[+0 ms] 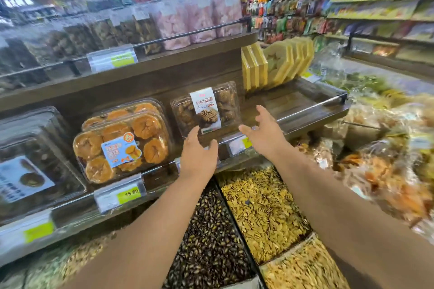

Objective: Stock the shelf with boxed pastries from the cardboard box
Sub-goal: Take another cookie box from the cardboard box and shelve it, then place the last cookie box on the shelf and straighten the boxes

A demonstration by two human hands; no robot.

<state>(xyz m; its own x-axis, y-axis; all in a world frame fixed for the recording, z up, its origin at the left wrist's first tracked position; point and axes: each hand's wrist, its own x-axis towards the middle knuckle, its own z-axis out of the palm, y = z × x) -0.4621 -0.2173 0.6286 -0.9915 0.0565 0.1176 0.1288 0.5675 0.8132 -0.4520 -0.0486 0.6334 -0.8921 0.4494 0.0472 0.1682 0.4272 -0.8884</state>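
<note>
Open room: we see bare dark wooden shelf (288, 101) right of the clear plastic box of brown cookies (206, 108), which stands upright.
Left hand (198, 151): spread wide, at the box's lower edge.
Right hand (264, 135): spread wide, empty, just beside.

Both bare forearms reach forward, left hand (198, 156) and right hand (263, 132) spread, fingers relaxed.

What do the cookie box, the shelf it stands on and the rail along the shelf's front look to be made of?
Cookie box: thin clear plastic, glossy. The contents show through and light glints off it. Its label looks like printed paper.
Shelf: dark wood or wood-look laminate, matte, with grain lines visible.
Rail: probably metal, a thin rod with a bright sheen.
</note>
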